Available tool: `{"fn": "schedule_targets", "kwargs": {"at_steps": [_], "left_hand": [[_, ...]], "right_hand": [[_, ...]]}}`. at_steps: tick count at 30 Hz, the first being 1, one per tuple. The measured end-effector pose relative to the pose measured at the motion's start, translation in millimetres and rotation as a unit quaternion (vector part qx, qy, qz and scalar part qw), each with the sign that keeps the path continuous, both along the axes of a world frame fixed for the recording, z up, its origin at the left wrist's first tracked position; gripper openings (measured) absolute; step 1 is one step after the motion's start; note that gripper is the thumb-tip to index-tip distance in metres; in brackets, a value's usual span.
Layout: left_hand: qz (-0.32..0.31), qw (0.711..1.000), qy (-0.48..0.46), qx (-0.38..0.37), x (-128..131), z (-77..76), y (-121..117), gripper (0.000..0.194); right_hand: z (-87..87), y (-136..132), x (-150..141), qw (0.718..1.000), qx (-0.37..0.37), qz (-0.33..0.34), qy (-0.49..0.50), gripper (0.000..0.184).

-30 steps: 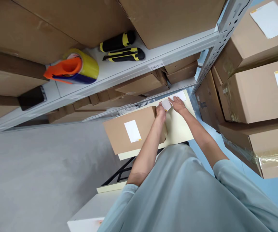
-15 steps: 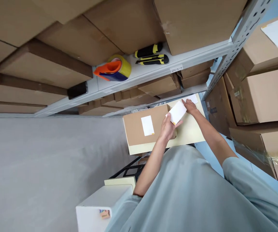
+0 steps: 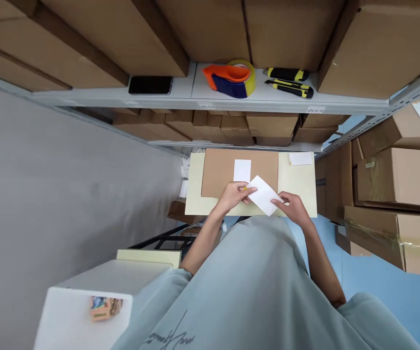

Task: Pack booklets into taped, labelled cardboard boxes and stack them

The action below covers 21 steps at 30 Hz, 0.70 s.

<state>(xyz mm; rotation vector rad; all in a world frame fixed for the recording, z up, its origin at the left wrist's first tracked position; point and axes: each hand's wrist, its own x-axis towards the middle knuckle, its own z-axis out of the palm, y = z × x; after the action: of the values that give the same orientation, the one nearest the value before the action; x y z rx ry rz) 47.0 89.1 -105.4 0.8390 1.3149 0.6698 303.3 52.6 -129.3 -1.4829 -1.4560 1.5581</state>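
A white label (image 3: 264, 195) is held up in front of me, tilted, with a small yellow mark at its left corner. My left hand (image 3: 234, 197) pinches that left corner, and my right hand (image 3: 290, 206) grips the lower right edge between thumb and fingers. Behind the label lies a cardboard box (image 3: 219, 170) on a pale yellow tabletop (image 3: 299, 187). The box bears its own white label (image 3: 242, 169). On the tabletop's far right corner rest more white labels (image 3: 301, 159).
On the shelf (image 3: 181, 92) ahead lie a phone (image 3: 150, 85), a tape dispenser (image 3: 230, 80) and two utility knives (image 3: 290, 81), with cardboard boxes behind. Stacked boxes (image 3: 407, 177) stand to the right. A white cabinet (image 3: 86, 311) is at lower left, beside the grey wall (image 3: 67, 194).
The label has come away from the far right of the table toward my body. My right hand has left the labels there and now grips the held one too. The view has turned left.
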Motion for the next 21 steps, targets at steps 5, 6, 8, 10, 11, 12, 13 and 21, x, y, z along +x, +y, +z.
{"fn": "schedule_targets", "kwargs": {"at_steps": [5, 6, 8, 10, 11, 12, 13, 21], "left_hand": [[0.060, 0.996, 0.025, 0.054, -37, 8.6, -2, 0.059], [0.081, 0.995, 0.016, 0.063, -45, 12.0, -5, 0.063], [0.107, 0.991, -0.021, 0.077, -61, 20.2, -13, 0.069], [0.079, 0.991, -0.069, 0.079, -76, 29.5, -25, 0.071], [0.047, 0.992, -0.091, 0.078, -84, 34.0, -33, 0.070], [0.013, 0.991, -0.108, 0.080, -91, 38.2, -41, 0.067], [-0.012, 0.989, -0.120, 0.085, -98, 41.8, -48, 0.064], [0.085, 0.983, -0.112, 0.119, -155, 51.9, -78, 0.062]], "right_hand": [[20.7, -14, -58, 0.996, -0.071, 0.051, 0.020, 0.054], [26.6, -15, -70, 0.996, -0.074, 0.052, 0.027, 0.055], [40.5, -15, -94, 0.997, -0.060, 0.021, 0.042, 0.056], [55.3, -13, -118, 0.997, -0.022, -0.049, 0.050, 0.056], [62.5, -11, -129, 0.995, 0.003, -0.087, 0.049, 0.056], [69.3, -10, -140, 0.992, 0.026, -0.117, 0.045, 0.055], [75.5, -9, -150, 0.989, 0.046, -0.137, 0.041, 0.054], [101.0, -20, -220, 0.984, 0.101, -0.145, 0.018, 0.053]]}}
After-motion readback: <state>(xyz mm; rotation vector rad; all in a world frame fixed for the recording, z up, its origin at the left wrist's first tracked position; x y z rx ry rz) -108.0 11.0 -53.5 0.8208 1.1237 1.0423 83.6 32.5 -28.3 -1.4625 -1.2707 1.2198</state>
